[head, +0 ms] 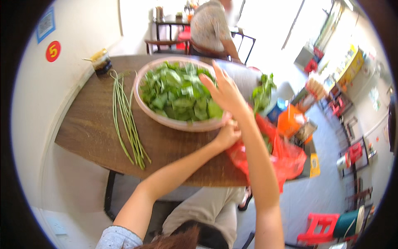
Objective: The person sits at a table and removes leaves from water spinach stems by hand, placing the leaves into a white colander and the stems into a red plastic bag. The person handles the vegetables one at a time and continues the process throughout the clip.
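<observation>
A pale pink plastic basin (186,126) holds a heap of cut green leaves (177,90). My right hand (225,90) hovers over the basin's right side, fingers spread and nothing in them. Below it, my left hand (229,134) is curled at the upper left edge of a red plastic bag (289,158), close to the basin's rim; my right forearm crosses in front of the bag and hides part of it. Some greenery shows inside the bag. Leafy green stalks (262,91) lie beyond it. Left of the basin rests a bunch of long green beans (127,124).
The dark wooden table (84,124) meets the wall on the left, where a condiment jar (102,61) stands. An orange box (290,121) and a blue item (277,109) sit at the right. A person (211,28) is across the table. A red plastic stool (321,227) stands on the floor.
</observation>
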A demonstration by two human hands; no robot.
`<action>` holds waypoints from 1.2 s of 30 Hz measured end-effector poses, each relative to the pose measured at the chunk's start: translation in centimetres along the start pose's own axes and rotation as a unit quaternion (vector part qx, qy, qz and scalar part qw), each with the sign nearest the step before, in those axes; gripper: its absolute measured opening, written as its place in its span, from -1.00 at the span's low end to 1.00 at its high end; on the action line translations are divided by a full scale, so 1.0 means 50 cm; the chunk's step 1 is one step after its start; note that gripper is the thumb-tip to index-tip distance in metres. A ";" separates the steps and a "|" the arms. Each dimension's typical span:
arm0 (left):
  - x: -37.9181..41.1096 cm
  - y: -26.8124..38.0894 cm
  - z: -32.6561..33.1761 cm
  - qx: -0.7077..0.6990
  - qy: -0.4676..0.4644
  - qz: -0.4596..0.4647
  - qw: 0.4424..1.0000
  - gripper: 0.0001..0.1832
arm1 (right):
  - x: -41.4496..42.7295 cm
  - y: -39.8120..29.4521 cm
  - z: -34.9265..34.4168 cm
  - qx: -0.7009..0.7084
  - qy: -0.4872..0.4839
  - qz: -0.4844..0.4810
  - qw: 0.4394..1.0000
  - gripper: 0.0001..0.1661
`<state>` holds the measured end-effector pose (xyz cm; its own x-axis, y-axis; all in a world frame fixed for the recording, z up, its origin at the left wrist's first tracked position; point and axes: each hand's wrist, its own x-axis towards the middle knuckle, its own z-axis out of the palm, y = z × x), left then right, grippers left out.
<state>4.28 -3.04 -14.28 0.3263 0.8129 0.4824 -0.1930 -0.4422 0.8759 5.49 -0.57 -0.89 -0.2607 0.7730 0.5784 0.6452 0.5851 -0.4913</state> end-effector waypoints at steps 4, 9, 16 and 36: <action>-0.016 0.064 -0.021 -0.007 -0.066 -0.057 0.996 -0.85 | -0.037 -0.006 -0.026 0.032 0.134 -0.057 0.989 -0.77; -0.013 0.030 -0.017 -0.088 -0.091 -0.124 0.984 -0.86 | -0.102 0.034 -0.062 0.079 0.151 0.035 0.985 -0.83; -0.013 0.021 0.002 -0.129 0.019 -0.033 0.991 -0.84 | -0.149 0.005 -0.042 -0.044 0.155 -0.036 0.986 -0.68; -0.010 0.042 -0.015 -0.134 -0.098 -0.128 0.978 -0.83 | -0.192 0.140 -0.081 0.118 0.240 0.226 0.937 -0.74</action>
<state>2.99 -4.08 -12.69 0.5617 0.7843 0.2632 -0.3091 -0.0961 0.9462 15.43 -4.88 -7.21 0.3895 0.7890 0.4752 0.4202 0.3069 -0.8540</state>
